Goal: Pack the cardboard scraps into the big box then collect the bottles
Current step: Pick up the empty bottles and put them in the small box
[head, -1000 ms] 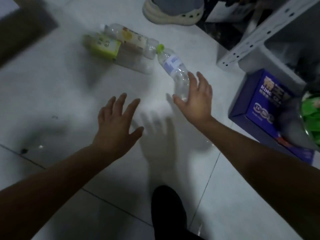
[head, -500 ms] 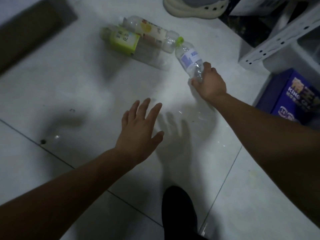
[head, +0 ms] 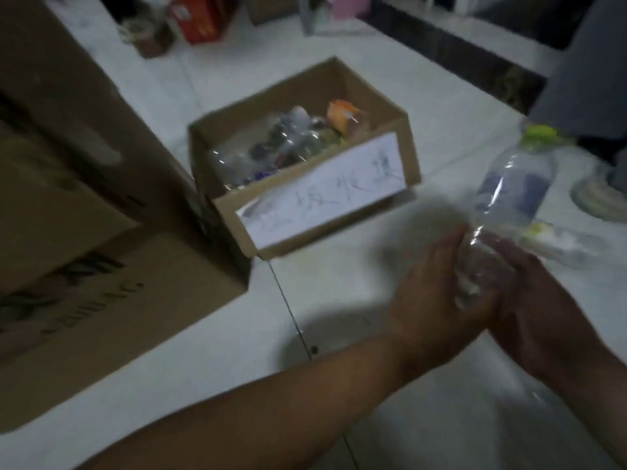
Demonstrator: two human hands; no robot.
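Observation:
A clear plastic bottle (head: 512,184) with a green cap and blue label stands upright in the air at the right. My left hand (head: 437,300) and my right hand (head: 539,307) both wrap its lower end from either side. Left of the hands, on the floor, an open small cardboard box (head: 339,205) with a white paper label holds several crushed bottles (head: 288,144). The big cardboard box (head: 84,198) fills the left side, touching the small box. Another bottle (head: 559,245) lies on the floor behind my hands, blurred.
White floor tiles (head: 339,334) spread between the boxes and my hands. A red carton (head: 200,18) and a jar stand at the back. A person's grey trouser leg (head: 587,69) and light shoe (head: 600,198) are at the right edge.
My right hand closed on the green-capped bottle and lifted it off the floor. My left hand joined it on the bottle. My view swung left onto the cardboard boxes.

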